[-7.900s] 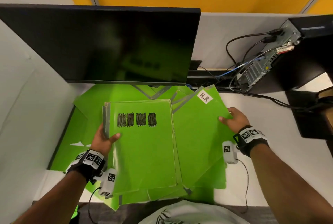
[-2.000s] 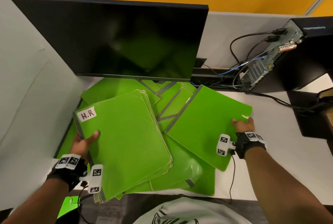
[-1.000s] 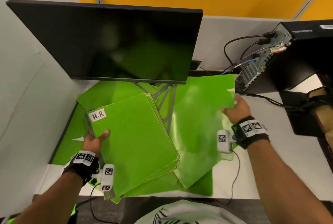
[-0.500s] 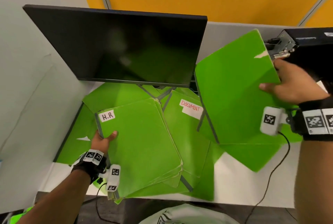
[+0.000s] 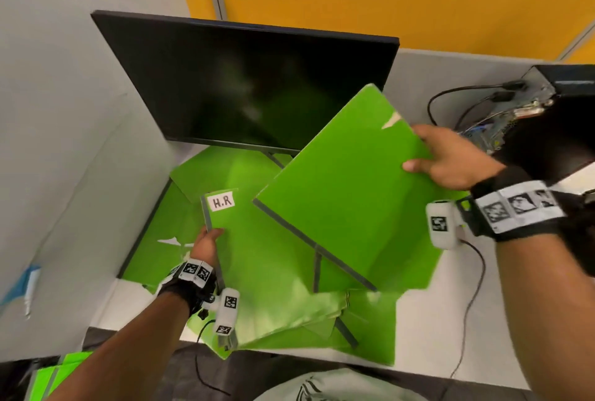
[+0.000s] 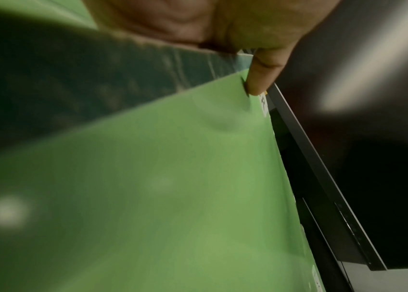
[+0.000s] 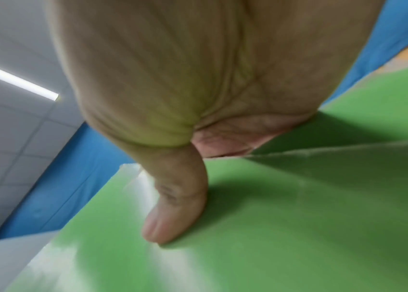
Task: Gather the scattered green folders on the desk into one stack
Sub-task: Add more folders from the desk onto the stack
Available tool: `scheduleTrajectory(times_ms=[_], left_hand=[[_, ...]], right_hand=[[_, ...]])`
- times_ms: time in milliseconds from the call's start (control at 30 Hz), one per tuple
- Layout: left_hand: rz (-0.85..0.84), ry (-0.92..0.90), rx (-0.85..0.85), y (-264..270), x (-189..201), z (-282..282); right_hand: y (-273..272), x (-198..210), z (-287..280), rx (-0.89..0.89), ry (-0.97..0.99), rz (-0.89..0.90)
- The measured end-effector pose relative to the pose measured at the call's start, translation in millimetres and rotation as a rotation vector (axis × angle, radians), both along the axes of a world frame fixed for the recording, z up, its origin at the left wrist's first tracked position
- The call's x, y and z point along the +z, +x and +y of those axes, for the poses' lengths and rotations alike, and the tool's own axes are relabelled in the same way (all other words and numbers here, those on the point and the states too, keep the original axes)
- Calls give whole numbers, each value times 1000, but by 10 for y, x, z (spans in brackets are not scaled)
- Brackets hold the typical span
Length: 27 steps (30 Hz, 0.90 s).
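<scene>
While my left hand [image 5: 206, 244] grips the stack [image 5: 257, 271] on the desk [image 5: 418, 329], thumb on top, my right hand [image 5: 447, 159] pinches a lifted folder [image 5: 341, 197], apparently above it.

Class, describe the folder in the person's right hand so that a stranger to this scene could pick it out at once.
Start at the black monitor. Just below its right corner, the right hand pinches a green folder tilted above the others. It alone is in the air, unlabelled, with a torn white patch.
</scene>
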<state>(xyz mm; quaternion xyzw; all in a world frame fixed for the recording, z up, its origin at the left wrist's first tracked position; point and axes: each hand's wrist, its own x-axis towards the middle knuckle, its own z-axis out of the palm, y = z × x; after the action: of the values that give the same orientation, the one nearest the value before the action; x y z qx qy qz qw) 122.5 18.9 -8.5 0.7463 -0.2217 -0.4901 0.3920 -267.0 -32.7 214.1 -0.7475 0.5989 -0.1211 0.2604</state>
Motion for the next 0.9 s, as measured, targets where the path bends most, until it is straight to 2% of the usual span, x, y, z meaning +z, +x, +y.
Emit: scheduleTrajectory(times_ms=[167, 300, 367, 433, 467, 500, 567, 600, 633, 733, 800, 867, 900], left_hand=[[-22, -35, -21, -89, 59, 36], [-26, -4, -11, -113, 46, 85], [44, -17, 29, -121, 42, 106], [193, 4, 41, -44, -180, 101], [298, 46, 46, 2, -255, 93], [334, 55, 77, -9, -173, 97], [377, 40, 63, -65, 125, 146], [320, 23, 53, -101, 288, 170], [278, 6, 35, -114, 320, 176], [350, -11, -52, -36, 142, 206], [345, 7, -89, 45, -150, 234], [312, 2, -123, 56, -266, 272], [323, -2, -136, 24, -196, 280]], right_hand=[[356, -219, -136, 51, -37, -121], [490, -59, -94, 56, -306, -266], [559, 39, -13, 85, -477, -293], [647, 48, 87, 215, -516, -319], [679, -12, 132, 296, -457, -327], [703, -111, 178, 360, -363, -318], [690, -429, 273, 414, -181, -265], [664, -623, 329, 431, -114, -227], [633, -809, 395, 439, -35, -195], [517, -1208, 573, 471, 179, -188], [463, -1227, 644, 516, 226, -175], [433, -1101, 684, 547, 218, -182], [441, -980, 698, 547, 213, -209]])
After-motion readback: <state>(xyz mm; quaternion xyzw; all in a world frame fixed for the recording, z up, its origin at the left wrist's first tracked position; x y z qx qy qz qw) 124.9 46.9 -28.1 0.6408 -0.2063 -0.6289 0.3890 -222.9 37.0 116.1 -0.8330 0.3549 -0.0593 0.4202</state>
